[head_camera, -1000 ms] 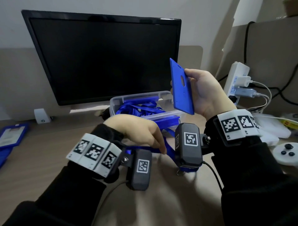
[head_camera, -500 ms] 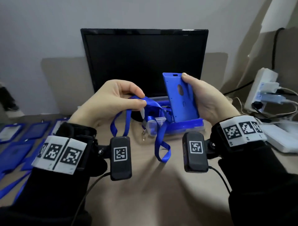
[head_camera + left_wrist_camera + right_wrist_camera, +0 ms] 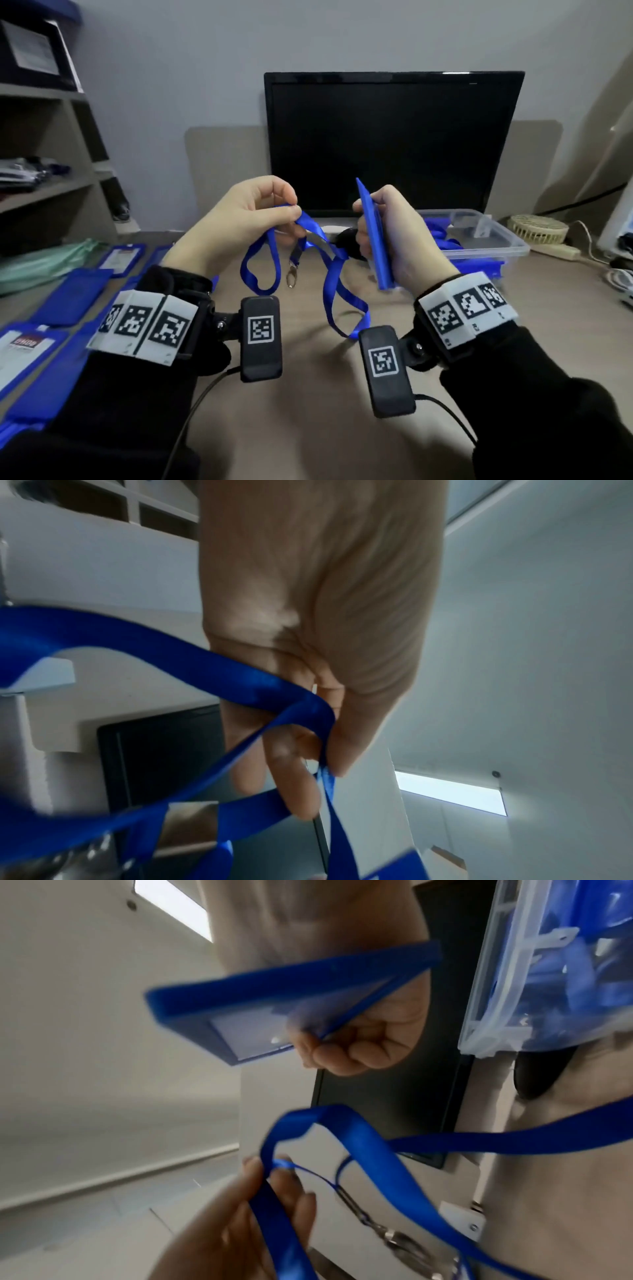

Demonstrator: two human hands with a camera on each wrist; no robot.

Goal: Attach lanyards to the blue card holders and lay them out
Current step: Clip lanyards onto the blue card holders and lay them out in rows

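Note:
My left hand (image 3: 260, 212) pinches a blue lanyard (image 3: 329, 274) between thumb and fingertips, raised above the desk. The strap hangs in loops and its metal clip (image 3: 292, 274) dangles below the hand. In the left wrist view the lanyard (image 3: 240, 691) folds round my curled fingers (image 3: 294, 777). My right hand (image 3: 390, 240) grips a blue card holder (image 3: 375, 240) upright and edge-on, just right of the lanyard. The right wrist view shows that card holder (image 3: 260, 1001) with its clear window, and the lanyard (image 3: 342, 1139) beneath it with its metal clip (image 3: 394, 1234).
A clear plastic bin (image 3: 493, 240) with more blue lanyards stands at the back right, before a dark monitor (image 3: 394, 144). Several blue card holders (image 3: 78, 294) lie in rows on the desk at the left. A shelf unit (image 3: 44, 144) stands far left; a small fan (image 3: 537, 228) far right.
The left hand lifted the lanyard off the desk and now holds it up. The right hand lowered the card holder and turned it edge-on. The head view swung left.

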